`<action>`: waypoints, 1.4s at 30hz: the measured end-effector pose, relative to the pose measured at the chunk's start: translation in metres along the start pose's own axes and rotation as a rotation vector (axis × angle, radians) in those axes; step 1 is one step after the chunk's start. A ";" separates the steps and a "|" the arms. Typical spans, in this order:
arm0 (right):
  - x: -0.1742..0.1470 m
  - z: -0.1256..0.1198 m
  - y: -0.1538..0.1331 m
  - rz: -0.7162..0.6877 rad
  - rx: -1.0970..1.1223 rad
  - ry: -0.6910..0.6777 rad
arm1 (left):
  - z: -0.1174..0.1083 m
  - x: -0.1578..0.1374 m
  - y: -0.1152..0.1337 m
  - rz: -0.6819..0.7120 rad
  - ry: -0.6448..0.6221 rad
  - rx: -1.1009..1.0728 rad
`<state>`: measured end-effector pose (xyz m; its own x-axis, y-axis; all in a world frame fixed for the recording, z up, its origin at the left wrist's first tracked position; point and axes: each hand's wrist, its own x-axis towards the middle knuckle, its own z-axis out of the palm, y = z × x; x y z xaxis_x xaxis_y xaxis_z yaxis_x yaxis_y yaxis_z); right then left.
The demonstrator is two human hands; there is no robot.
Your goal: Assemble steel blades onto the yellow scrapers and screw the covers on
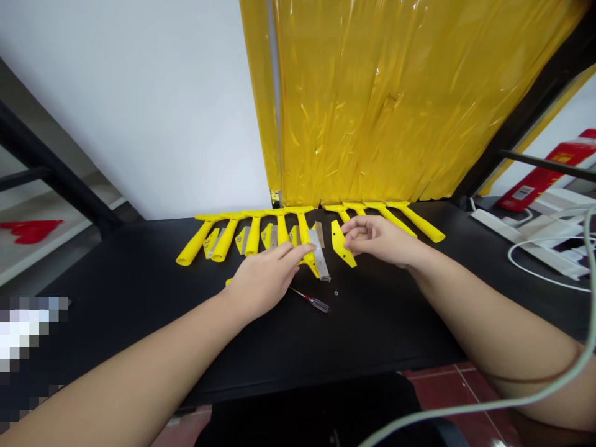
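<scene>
My left hand (265,279) is closed over a yellow scraper (308,267) lying on the black table, its fingertips at the grey metal blade (320,254). Much of the scraper's handle is under the hand. Between the thumb and fingers of my right hand (379,239) is a yellow plate (342,245) with small holes, held just right of the blade. A screwdriver (318,303) with a clear and red handle lies in front of my left hand, its shaft partly covered. Close to it is a tiny ring-shaped piece (336,293), perhaps a nut or washer.
Several yellow scraper handles (193,243) line the back of the black table (363,335), with plates and blades (269,236) between them. More handles (423,223) lie at right. A pale cable (465,410) crosses the lower right. White plastic parts (531,239) and a red package (535,177) stand right.
</scene>
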<state>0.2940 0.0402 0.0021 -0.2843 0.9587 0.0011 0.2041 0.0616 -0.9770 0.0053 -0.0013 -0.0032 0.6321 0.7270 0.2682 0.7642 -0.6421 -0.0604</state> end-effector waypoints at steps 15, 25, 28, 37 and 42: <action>0.003 0.049 -0.011 0.113 0.209 0.049 | -0.005 0.002 0.006 -0.023 -0.078 0.009; 0.004 0.054 -0.014 0.119 0.226 0.076 | -0.002 0.001 0.005 0.008 -0.063 0.004; 0.005 0.056 -0.014 0.123 0.231 0.065 | -0.002 0.002 0.005 0.023 -0.056 0.006; 0.007 0.056 -0.010 0.117 0.247 0.043 | -0.002 0.002 0.007 0.040 -0.028 -0.010; 0.007 0.058 -0.007 0.077 0.170 0.030 | -0.003 0.002 0.007 0.050 -0.015 -0.018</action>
<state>0.2366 0.0304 -0.0032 -0.2458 0.9667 -0.0711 0.0623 -0.0574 -0.9964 0.0111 -0.0050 -0.0007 0.6713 0.6976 0.2506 0.7295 -0.6817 -0.0562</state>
